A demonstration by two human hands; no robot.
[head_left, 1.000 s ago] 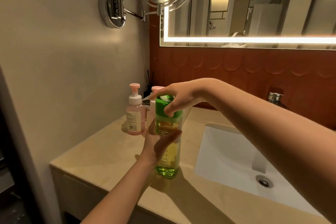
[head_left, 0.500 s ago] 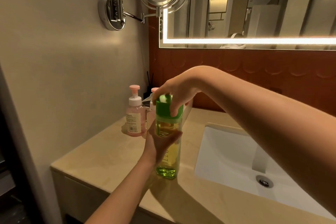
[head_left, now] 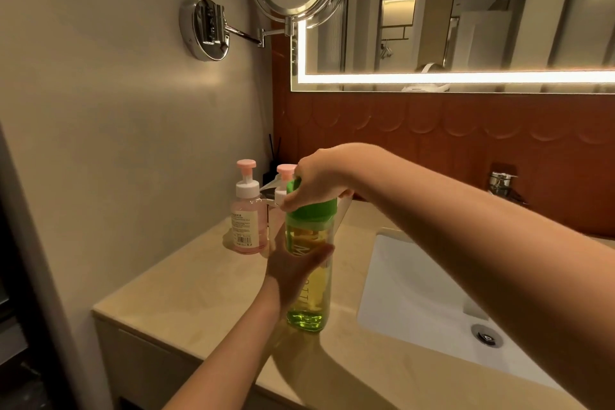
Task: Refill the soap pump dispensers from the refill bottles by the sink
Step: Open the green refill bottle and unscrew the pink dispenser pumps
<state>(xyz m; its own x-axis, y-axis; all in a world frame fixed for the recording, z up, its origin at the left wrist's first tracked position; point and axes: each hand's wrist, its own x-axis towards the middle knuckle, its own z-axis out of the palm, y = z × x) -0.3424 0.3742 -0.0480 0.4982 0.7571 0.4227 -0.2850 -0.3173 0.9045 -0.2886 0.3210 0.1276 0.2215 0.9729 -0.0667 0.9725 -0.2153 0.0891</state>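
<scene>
My left hand (head_left: 293,273) holds a tall clear green bottle (head_left: 311,296); my right hand (head_left: 319,183) grips its green cap (head_left: 312,210). Just behind my hands stands a pink plastic pump bottle (head_left: 248,220).

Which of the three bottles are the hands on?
The tall green-capped bottle nearest the sink: left hand grips its body, right hand its cap. Both pink pump dispensers stand behind it, unheld.

1. The second pump dispenser (head_left: 286,170) is largely hidden behind the right hand (head_left: 319,176) and the green refill bottle (head_left: 307,303) (only its pink head is seen).
2. The green cap (head_left: 312,211) is half covered by that gripping hand, and the bottle's lettering is broken by fingers of the left hand (head_left: 293,273).
3. Label print on the near dispenser (head_left: 248,226) is too small to be read.
4. The sink (head_left: 409,293) is partly hidden by the right forearm.
</scene>
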